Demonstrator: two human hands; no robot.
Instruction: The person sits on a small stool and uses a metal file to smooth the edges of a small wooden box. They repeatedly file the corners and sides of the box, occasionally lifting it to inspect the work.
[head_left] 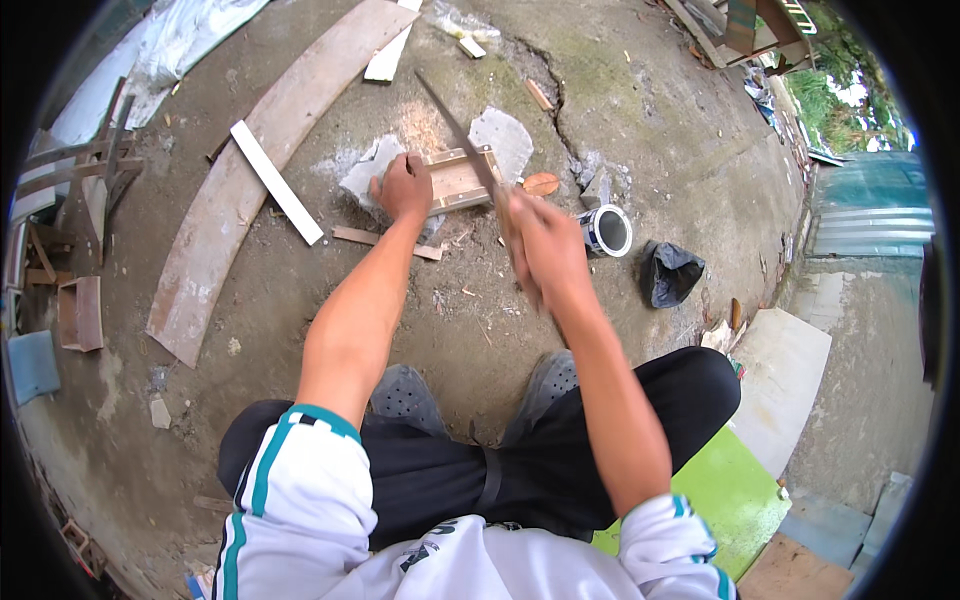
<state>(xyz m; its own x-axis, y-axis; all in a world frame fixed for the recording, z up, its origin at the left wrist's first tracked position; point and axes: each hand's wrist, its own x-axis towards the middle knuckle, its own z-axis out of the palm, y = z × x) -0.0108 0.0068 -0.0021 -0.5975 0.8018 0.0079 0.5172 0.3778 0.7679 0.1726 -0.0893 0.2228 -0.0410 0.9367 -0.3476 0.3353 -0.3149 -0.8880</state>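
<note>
My right hand (548, 240) is wrapped round the handle of a handsaw (462, 135), a little blurred. The saw's long dark blade points up and to the left, crossing the right end of a shallow wooden frame (462, 184). Whether the teeth touch the wood I cannot tell. My left hand (405, 188) is closed over the frame's left end, its fingertips partly hidden. Two grey stone slabs, a left one (372, 172) and a right one (503, 140), lie under or against the frame. Sawdust (422, 125) is scattered just beyond it.
An open can (607, 232) and a black plastic bag (671, 274) are right of the frame. A long curved-looking board (235, 190) and a white strip (277, 184) lie left. One short wood strip (388, 242) is near the left slab. A green panel (715, 500) lies by my right knee.
</note>
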